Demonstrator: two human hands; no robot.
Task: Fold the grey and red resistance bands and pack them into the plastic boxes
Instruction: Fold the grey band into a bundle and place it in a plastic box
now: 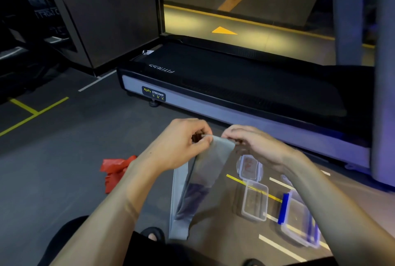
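fingers (204, 137) on grey band (210, 165)

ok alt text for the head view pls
Both hands, left and right, pinch the top edge of a hanging grey resistance band. On the floor lie a red band and open plastic boxes beside a treadmill.

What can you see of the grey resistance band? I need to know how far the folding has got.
The grey resistance band is a flat, wide strip of smooth, slightly translucent rubbery material. It hangs doubled over in long layers from its top edge, which the left hand and right hand pinch at either corner, above the floor. Its lower end drops toward the person's lap. It touches nothing else visibly and is not yet in a box.
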